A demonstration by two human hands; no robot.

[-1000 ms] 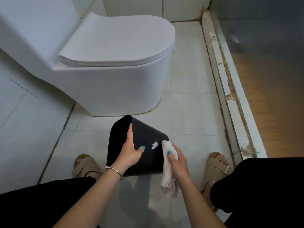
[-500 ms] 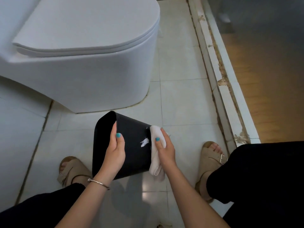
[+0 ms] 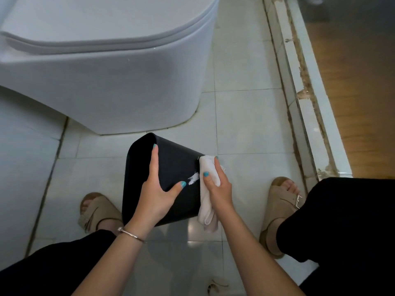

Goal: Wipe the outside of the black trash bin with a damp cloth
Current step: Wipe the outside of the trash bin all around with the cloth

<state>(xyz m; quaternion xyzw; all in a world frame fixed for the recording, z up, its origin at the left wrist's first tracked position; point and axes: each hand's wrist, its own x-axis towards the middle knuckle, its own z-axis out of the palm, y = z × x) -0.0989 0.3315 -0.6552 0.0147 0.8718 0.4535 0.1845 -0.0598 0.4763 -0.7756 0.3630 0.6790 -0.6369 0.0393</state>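
- Bin (image 3: 179, 174), black, held tipped on its side just above the tiled floor (image 3: 245, 124), btwn the person's feet, in front of the toilet (image 3: 106, 82); open end faces left.
- Left hand (image 3: 155, 193) spread over the bin's upper wall: fingers straight along it near the rim, thumb splayed out to the right, palm flat on the plastic.
- Right hand (image 3: 218, 184) curled round a white cloth (image 3: 208, 189), thumb on top, pressing it vs. the bin's right end; cloth tail hangs down below the hand.
- White smear (image 3: 193, 178) on the bin wall, btwn the two thumbs, just beside the cloth.
- Bangle (image 3: 130, 232) on left wrist.
- Tan sandals (image 3: 282, 201) either side of the bin; black trousers (image 3: 342, 221).
- Raised sill (image 3: 299, 82) runs along the right.
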